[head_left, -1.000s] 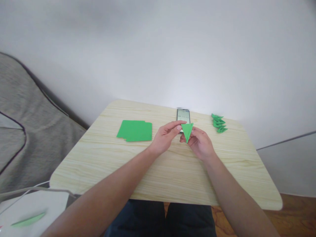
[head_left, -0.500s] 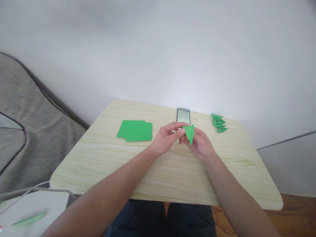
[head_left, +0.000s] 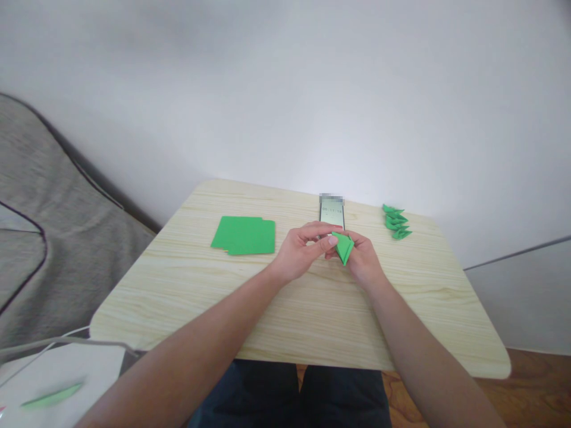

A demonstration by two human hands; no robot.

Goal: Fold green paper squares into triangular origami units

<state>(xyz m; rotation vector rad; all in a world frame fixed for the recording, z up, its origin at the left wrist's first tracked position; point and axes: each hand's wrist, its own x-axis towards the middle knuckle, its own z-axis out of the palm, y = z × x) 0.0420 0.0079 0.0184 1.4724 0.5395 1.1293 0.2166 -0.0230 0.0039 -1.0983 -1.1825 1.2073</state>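
Between my two hands is a piece of folded green paper [head_left: 343, 247], narrowing to a point toward me. My left hand [head_left: 300, 252] pinches its left corner, thumb on top. Around its right side my right hand [head_left: 364, 259] is closed, with some fingers hidden behind the paper. Both hands hover over the table just in front of a phone [head_left: 332, 214]. To the left lie green paper sheets [head_left: 245, 235] in a slightly uneven stack. Several small folded green paper pieces [head_left: 396, 222] sit in a row at the back right.
The pale wood-grain table [head_left: 178, 297] stands against a white wall [head_left: 285, 107]. Grey fabric [head_left: 62, 238] is on the left. At lower left a white surface [head_left: 89, 368] holds a green object [head_left: 52, 396], with a cable [head_left: 80, 341] running above it.
The folded paper has turned a little and dipped slightly in my hands, showing a wider face. My right hand has shifted slightly left. The sheets and the row of folded pieces stay put.
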